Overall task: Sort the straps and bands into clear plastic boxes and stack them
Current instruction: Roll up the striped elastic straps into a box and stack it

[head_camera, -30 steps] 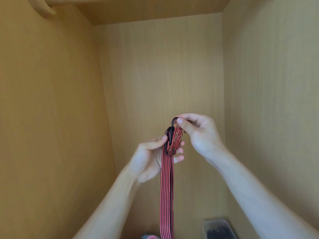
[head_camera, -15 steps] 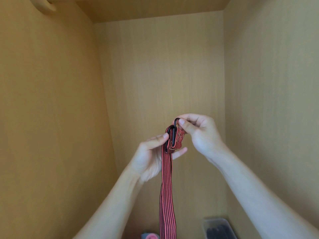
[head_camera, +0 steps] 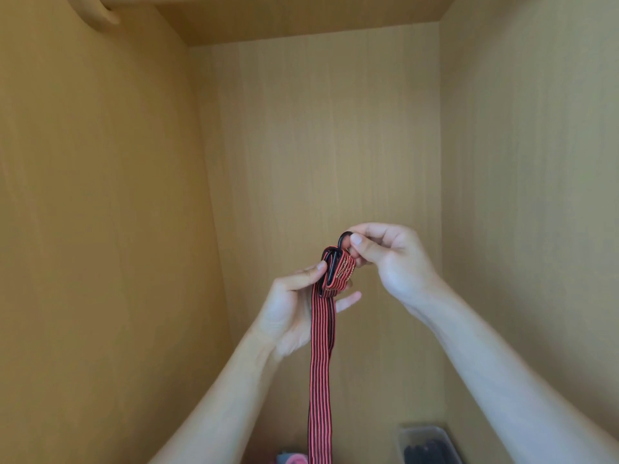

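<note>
A red strap with black stripes (head_camera: 321, 370) hangs straight down in front of me inside a wooden cupboard. Its top end is folded over, with black metal hooks (head_camera: 333, 262) there. My left hand (head_camera: 294, 306) pinches the folded top between thumb and fingers from the left. My right hand (head_camera: 385, 252) pinches the upper black hook and strap end from the right. A clear plastic box (head_camera: 425, 445) holding dark straps sits at the bottom right, partly cut off by the frame edge.
Wooden cupboard walls (head_camera: 100, 229) close in on the left, back and right, with a shelf above. A pink and blue item (head_camera: 291, 458) shows at the bottom edge beside the strap.
My hands have stayed almost in place. The lower fingers of my left hand have spread slightly away from the folded strap end.
</note>
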Tool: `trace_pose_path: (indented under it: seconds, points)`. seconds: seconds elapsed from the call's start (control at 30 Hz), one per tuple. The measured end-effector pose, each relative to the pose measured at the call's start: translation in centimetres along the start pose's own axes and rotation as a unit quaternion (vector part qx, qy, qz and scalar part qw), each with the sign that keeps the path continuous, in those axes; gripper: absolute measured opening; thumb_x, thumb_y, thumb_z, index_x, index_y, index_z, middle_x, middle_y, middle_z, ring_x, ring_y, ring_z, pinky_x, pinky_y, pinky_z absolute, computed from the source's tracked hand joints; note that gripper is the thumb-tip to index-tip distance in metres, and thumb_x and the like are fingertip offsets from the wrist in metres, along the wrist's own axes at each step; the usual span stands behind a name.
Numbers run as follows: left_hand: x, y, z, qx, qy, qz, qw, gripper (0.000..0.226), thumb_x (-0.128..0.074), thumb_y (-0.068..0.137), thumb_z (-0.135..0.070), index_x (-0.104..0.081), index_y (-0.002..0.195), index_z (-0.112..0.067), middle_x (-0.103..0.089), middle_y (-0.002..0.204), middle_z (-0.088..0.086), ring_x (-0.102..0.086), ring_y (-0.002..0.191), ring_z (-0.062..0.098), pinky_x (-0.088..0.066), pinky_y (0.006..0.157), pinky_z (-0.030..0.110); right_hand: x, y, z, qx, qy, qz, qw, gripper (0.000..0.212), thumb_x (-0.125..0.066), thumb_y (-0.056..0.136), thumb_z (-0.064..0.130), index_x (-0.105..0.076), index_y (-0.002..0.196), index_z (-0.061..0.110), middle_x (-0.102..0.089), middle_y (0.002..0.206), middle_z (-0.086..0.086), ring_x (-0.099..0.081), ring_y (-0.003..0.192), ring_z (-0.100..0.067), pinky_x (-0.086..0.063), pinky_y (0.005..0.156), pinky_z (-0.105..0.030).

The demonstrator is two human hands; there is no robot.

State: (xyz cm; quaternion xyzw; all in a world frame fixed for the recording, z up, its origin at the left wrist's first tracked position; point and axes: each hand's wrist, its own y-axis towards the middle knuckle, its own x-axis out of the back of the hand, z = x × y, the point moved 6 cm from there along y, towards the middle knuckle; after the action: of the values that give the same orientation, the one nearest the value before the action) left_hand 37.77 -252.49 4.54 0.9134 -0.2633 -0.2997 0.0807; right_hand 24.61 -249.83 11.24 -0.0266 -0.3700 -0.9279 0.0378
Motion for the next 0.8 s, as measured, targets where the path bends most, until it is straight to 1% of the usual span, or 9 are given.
trace_pose_path:
  seconds: [0.1, 0.2, 0.27, 0.4, 0.5, 0.53, 0.63, 0.73, 0.8]
  points:
    - [-0.4, 0.0, -0.2, -0.005, -0.004, 0.021, 1.000, 0.030, -0.054, 0.091, -0.010, -0.059, 0.116, 0.005, -0.062, 0.098, 0.015, -0.059, 0.082, 0.024, -0.056, 0.092, 0.048, 0.5, 0.2, -0.2, -0.012, 0.011, -0.004, 1.000, 0.028, -0.055, 0.099, 0.001, -0.072, 0.080, 0.011, -0.060, 0.064, 0.003, -0.053, 0.061, -0.008, -0.048, 0.064, -0.019]
    - [-0.5, 0.0, 0.0, 0.002, -0.014, 0.032, 0.999, 0.029, -0.051, 0.091, -0.013, -0.065, 0.112, 0.002, -0.065, 0.097, 0.014, -0.060, 0.084, 0.024, -0.056, 0.094, 0.047, 0.4, 0.3, -0.6, -0.029, -0.007, 0.011, 1.000, 0.029, -0.054, 0.099, 0.000, -0.072, 0.079, 0.011, -0.060, 0.060, 0.006, -0.052, 0.057, -0.008, -0.047, 0.061, -0.018]
    - [-0.8, 0.0, 0.1, 0.001, -0.013, 0.036, 0.999, 0.029, -0.051, 0.092, -0.013, -0.068, 0.112, 0.000, -0.068, 0.097, 0.012, -0.063, 0.086, 0.022, -0.054, 0.098, 0.048, 0.2, 0.3, -0.9, -0.029, -0.054, 0.015, 0.998, 0.032, -0.055, 0.099, 0.000, -0.072, 0.076, 0.015, -0.059, 0.057, 0.009, -0.051, 0.055, -0.006, -0.046, 0.062, -0.020]
    - [-1.1, 0.1, -0.1, -0.007, -0.011, 0.035, 0.999, 0.031, -0.046, 0.098, -0.012, -0.066, 0.118, 0.000, -0.071, 0.104, 0.012, -0.069, 0.095, 0.023, -0.043, 0.112, 0.052, -0.1, 0.3, -1.0, 0.000, -0.136, -0.041, 0.990, 0.035, -0.060, 0.096, 0.003, -0.071, 0.070, 0.024, -0.062, 0.060, 0.013, -0.056, 0.058, -0.008, -0.051, 0.065, -0.038]
    - [-1.1, 0.3, 0.1, -0.012, -0.012, 0.029, 0.999, 0.031, -0.048, 0.099, -0.013, -0.064, 0.121, 0.001, -0.070, 0.110, 0.014, -0.070, 0.101, 0.026, -0.043, 0.111, 0.052, -0.2, -0.2, -0.8, 0.052, -0.166, -0.100, 0.980, 0.037, -0.063, 0.094, 0.005, -0.070, 0.071, 0.034, -0.063, 0.077, 0.009, -0.062, 0.066, -0.019, -0.056, 0.070, -0.048]
    - [-1.1, 0.3, 0.1, -0.011, -0.013, 0.026, 1.000, 0.031, -0.049, 0.098, -0.013, -0.065, 0.120, 0.000, -0.070, 0.109, 0.014, -0.070, 0.100, 0.025, -0.047, 0.108, 0.050, -0.2, -0.4, -0.9, 0.070, -0.171, -0.112, 0.976, 0.037, -0.064, 0.094, 0.006, -0.071, 0.073, 0.036, -0.061, 0.080, 0.007, -0.063, 0.067, -0.021, -0.056, 0.069, -0.048]
    - [-1.2, 0.2, 0.1, -0.013, -0.021, 0.020, 0.999, 0.028, -0.052, 0.097, -0.014, -0.072, 0.113, -0.002, -0.071, 0.108, 0.013, -0.071, 0.099, 0.022, -0.056, 0.098, 0.042, -0.2, -0.9, -0.9, 0.129, -0.186, -0.130, 0.965, 0.023, -0.063, 0.094, 0.012, -0.079, 0.087, 0.028, -0.057, 0.083, 0.002, -0.064, 0.068, -0.024, -0.054, 0.064, -0.046]
    - [-1.3, 0.2, 0.1, -0.014, -0.016, 0.022, 1.000, 0.027, -0.055, 0.096, -0.016, -0.074, 0.112, -0.005, -0.070, 0.111, 0.011, -0.067, 0.105, 0.021, -0.052, 0.104, 0.042, -0.5, -1.4, -0.7, 0.197, -0.256, -0.148, 0.935, 0.021, -0.062, 0.094, 0.010, -0.079, 0.104, 0.019, -0.059, 0.085, 0.002, -0.062, 0.072, -0.017, -0.052, 0.063, -0.037]
    - [-1.3, 0.2, 0.2, -0.019, -0.001, 0.019, 1.000, 0.027, -0.055, 0.097, -0.018, -0.073, 0.113, -0.006, -0.069, 0.112, 0.011, -0.064, 0.109, 0.022, -0.051, 0.106, 0.041, -0.6, -1.5, -0.8, 0.215, -0.290, -0.143, 0.921, 0.024, -0.060, 0.096, 0.008, -0.077, 0.110, 0.016, -0.060, 0.090, 0.003, -0.062, 0.079, -0.017, -0.053, 0.068, -0.039]
